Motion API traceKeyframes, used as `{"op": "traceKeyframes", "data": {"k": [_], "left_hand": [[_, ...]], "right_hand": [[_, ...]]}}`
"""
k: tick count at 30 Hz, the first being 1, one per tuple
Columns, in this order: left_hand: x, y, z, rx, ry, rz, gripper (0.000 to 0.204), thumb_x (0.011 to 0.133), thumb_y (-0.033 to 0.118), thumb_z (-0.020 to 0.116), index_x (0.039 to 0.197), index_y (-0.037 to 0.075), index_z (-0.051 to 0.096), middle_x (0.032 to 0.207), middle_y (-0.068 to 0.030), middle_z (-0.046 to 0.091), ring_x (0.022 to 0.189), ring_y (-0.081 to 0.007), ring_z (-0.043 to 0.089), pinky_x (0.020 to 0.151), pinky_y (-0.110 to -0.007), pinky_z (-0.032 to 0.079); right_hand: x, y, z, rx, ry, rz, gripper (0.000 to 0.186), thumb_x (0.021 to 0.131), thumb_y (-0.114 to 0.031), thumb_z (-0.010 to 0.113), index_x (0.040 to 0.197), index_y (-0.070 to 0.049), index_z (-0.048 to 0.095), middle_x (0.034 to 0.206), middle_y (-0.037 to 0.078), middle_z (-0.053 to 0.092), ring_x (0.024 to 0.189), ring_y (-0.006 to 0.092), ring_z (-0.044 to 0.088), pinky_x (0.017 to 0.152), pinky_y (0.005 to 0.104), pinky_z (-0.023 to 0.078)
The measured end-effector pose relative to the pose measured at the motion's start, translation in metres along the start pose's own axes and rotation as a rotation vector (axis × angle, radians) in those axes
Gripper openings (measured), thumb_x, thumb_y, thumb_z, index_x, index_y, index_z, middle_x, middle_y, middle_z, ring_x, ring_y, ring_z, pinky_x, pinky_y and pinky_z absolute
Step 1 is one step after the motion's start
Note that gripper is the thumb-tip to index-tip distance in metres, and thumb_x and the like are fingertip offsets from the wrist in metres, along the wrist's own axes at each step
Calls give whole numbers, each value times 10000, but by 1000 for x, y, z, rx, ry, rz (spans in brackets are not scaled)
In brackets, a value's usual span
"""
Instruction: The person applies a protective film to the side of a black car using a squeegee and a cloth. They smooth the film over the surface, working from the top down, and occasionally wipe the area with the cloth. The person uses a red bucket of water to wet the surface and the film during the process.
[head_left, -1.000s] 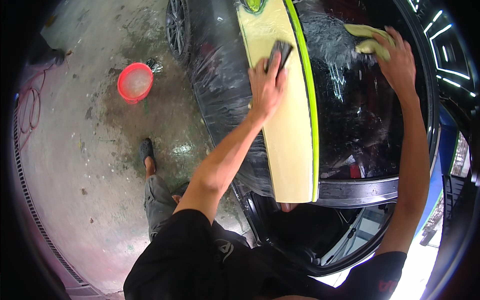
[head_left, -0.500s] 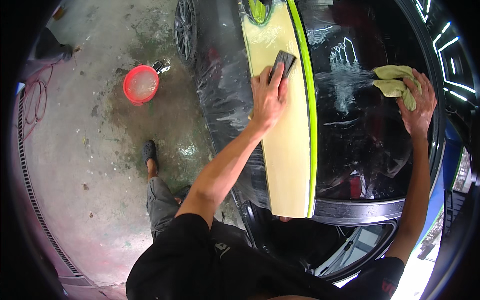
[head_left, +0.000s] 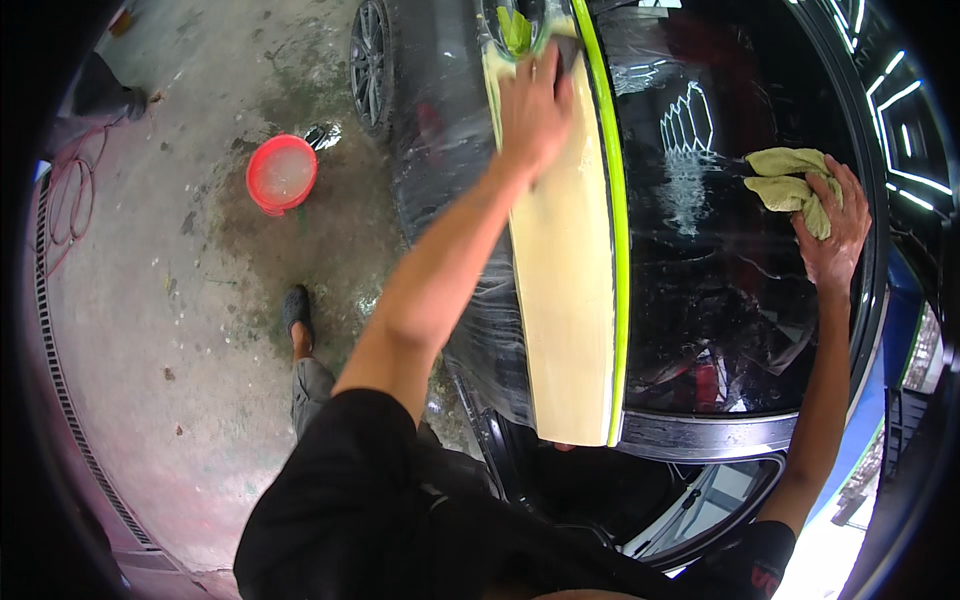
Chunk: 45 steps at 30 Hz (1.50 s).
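My left hand (head_left: 538, 112) is closed on a dark sanding block (head_left: 570, 50), pressed near the far end of a long cream-coloured car body panel (head_left: 572, 310). Motion blurs the fingers a little. Bright green tape (head_left: 613, 210) runs along the panel's right edge, and a crumpled green piece (head_left: 514, 34) sits in the recess at its far end. On the right, my right hand (head_left: 836, 235) grips a folded yellow-green cloth (head_left: 785, 185) that lies against wet black glass (head_left: 690, 300).
Clear plastic film (head_left: 445, 210) covers the car's side left of the panel. A red bucket (head_left: 272, 208) of cloudy water stands on the wet concrete floor. Beyond are a wheel (head_left: 371, 65), a reddish hose (head_left: 72, 215) and a floor drain grate (head_left: 60, 350).
My left hand has slid the sanding block farther away, up toward the panel's far end. The right hand and cloth have stayed almost in place.
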<state>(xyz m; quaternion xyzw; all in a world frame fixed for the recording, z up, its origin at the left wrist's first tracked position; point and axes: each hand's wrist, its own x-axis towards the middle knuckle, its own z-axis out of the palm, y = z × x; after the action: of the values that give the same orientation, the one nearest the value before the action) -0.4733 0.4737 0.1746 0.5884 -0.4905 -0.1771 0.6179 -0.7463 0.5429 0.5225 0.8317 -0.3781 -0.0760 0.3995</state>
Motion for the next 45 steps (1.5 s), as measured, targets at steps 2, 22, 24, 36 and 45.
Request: {"op": "traceKeyframes", "data": {"k": [2,22,24,36,45], "left_hand": [[41,-11,-10,0,27,62,532,1025,252,624,1489,1,549,1360,-235,633,1120,-405,629,1018,-503,473],[21,-8,-4,-55,-5,-73,543,1008,268,650,1484,22,563,1331,-256,625,1165,-406,627,1010,-514,512],[18,3,-7,-60,-56,-141,540,1010,270,647,1481,20,565,1328,-257,624,1169,-417,621,1004,-513,511],[4,15,-1,-71,-42,-148,566,983,263,662,1484,20,562,1335,-268,626,1067,-472,642,994,-551,517],[43,12,3,4,-37,-144,550,979,268,660,1461,18,575,1346,-278,617,1106,-479,639,995,-542,526]], "right_hand": [[4,-6,-1,9,-3,9,554,728,-163,845,1266,-187,718,1525,6,580,1443,305,498,1179,511,376],[1,-4,0,-11,-25,21,557,721,-179,846,1265,-191,724,1521,13,583,1436,308,504,1184,517,367],[0,-4,0,-15,-39,35,556,719,-175,849,1262,-191,728,1517,9,585,1437,303,504,1190,521,364],[-3,-3,-3,-7,-26,23,542,720,-154,848,1248,-184,730,1510,26,594,1434,313,514,1183,519,380],[2,-5,-2,7,-14,22,540,722,-171,841,1250,-184,729,1516,14,587,1441,317,505,1186,521,380]]}}
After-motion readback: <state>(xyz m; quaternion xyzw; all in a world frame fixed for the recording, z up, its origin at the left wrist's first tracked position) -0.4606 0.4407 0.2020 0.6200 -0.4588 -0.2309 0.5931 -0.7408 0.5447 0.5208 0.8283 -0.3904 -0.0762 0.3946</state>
